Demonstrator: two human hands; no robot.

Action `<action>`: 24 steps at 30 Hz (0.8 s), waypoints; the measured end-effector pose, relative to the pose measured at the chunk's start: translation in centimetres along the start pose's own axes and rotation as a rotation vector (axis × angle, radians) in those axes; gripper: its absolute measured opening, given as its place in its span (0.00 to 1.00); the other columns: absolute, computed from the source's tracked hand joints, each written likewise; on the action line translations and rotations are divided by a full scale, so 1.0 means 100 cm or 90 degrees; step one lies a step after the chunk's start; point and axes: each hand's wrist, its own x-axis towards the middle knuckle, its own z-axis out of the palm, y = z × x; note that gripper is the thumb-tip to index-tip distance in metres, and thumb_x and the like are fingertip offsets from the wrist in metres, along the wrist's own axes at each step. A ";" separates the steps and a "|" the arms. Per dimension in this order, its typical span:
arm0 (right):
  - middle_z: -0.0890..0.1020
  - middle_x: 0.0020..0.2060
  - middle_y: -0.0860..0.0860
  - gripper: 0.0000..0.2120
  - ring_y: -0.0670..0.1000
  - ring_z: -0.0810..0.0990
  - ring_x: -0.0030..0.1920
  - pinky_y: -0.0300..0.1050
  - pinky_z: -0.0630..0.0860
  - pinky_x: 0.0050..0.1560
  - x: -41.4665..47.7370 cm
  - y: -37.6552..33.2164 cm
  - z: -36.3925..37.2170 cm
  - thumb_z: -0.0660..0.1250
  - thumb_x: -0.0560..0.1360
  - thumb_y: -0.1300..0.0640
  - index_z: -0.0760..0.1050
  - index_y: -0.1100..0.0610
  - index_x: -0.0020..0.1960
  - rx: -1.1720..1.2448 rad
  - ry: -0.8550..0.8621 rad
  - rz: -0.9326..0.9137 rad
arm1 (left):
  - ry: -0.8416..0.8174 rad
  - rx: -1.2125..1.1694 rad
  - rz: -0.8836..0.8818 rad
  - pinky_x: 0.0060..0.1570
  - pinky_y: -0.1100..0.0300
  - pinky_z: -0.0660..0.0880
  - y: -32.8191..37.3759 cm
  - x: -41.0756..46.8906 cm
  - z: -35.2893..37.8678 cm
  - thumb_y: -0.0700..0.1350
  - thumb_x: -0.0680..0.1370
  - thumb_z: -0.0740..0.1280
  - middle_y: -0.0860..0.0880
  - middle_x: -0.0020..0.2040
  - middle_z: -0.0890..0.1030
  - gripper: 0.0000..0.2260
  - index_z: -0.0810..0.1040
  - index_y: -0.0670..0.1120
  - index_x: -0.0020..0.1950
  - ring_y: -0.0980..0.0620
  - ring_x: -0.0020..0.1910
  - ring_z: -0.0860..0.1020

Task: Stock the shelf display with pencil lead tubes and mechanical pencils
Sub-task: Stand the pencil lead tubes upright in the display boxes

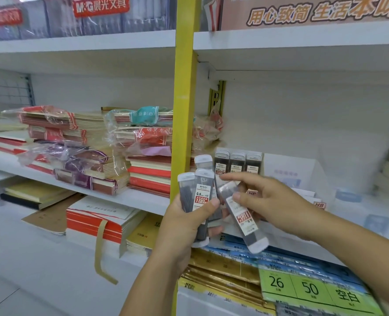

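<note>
**Three lead tubes (237, 163) placed; stocking under way**

The shelf display (289, 172) is carrying them upright in a row (no mechanical pencils showing). The left hand (182, 226) is gripping a spare bundle (201, 192). The right hand (273, 201) is pinching one tilted tube (246, 222) near the display.

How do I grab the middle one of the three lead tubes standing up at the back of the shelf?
Pinch the middle tube at its pale cap, coming down from above, thumb on the front face and a finger behind. It stands upright with neighbour tubes close on each side, so its narrow sides are blocked and the top looks like the freest part.
</note>
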 end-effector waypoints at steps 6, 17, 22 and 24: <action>0.82 0.41 0.45 0.16 0.45 0.84 0.41 0.41 0.80 0.42 -0.007 0.008 0.013 0.70 0.75 0.53 0.70 0.40 0.59 -0.047 0.017 0.005 | 0.064 0.041 0.019 0.36 0.58 0.80 -0.001 0.001 0.000 0.54 0.60 0.84 0.46 0.49 0.87 0.22 0.82 0.55 0.50 0.46 0.46 0.86; 0.84 0.37 0.48 0.11 0.44 0.81 0.33 0.40 0.79 0.36 -0.033 -0.003 -0.036 0.69 0.74 0.56 0.81 0.39 0.49 -0.042 0.219 0.088 | 0.112 -0.037 0.038 0.33 0.62 0.79 0.001 0.001 0.001 0.51 0.63 0.77 0.48 0.51 0.87 0.26 0.78 0.53 0.60 0.48 0.48 0.87; 0.78 0.37 0.44 0.13 0.37 0.76 0.36 0.27 0.70 0.38 0.009 -0.028 -0.081 0.73 0.72 0.59 0.71 0.48 0.51 -0.340 0.358 -0.123 | 0.100 -0.009 0.030 0.32 0.62 0.79 -0.001 0.002 0.004 0.53 0.62 0.77 0.49 0.50 0.88 0.27 0.77 0.54 0.61 0.49 0.46 0.87; 0.78 0.38 0.42 0.12 0.37 0.76 0.38 0.28 0.69 0.37 0.024 -0.029 -0.082 0.73 0.73 0.58 0.70 0.48 0.47 -0.456 0.334 -0.135 | 0.101 -0.002 0.026 0.32 0.63 0.78 0.000 0.003 0.003 0.53 0.62 0.77 0.49 0.50 0.88 0.28 0.77 0.54 0.61 0.49 0.46 0.87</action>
